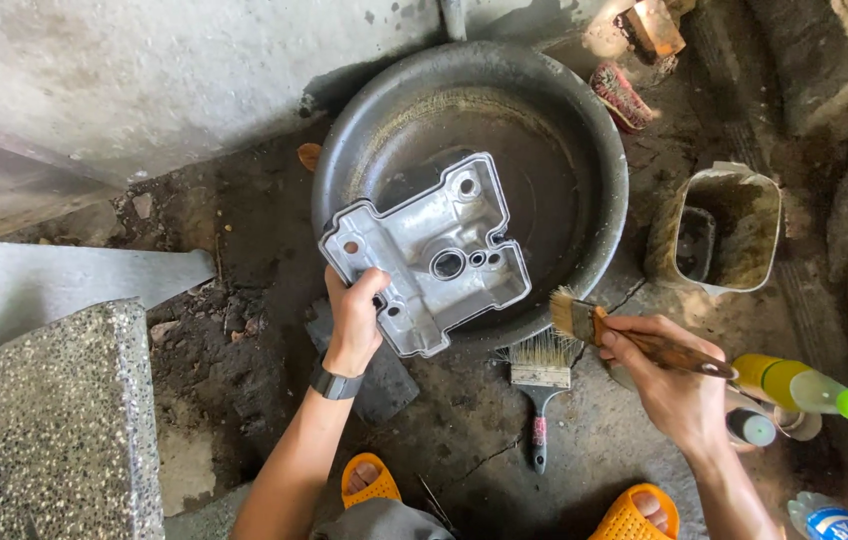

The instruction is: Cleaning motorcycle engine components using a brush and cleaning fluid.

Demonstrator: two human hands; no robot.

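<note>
Two bare hands work over a wide dark basin point(584, 230) on a dirty concrete floor. At the basin's centre, a silver metal engine cover point(429, 250) is gripped at its seven o'clock corner by the closed left hand point(354, 320). At four o'clock, the right hand point(669, 375) is closed on a wooden-handled paintbrush point(584, 320). A second brush point(541, 380) lies at six o'clock.

The cast aluminium engine cover point(429, 255) is a silvery, roughly rectangular piece with bolt holes at the corners and round bosses in the middle. It's tilted, hollow side up (looks pretty clean), around frame centre. The paintbrush point(634, 340), wooden handle and pale bristles, sits lower right, bristles pointing at the cover's corner.
</note>
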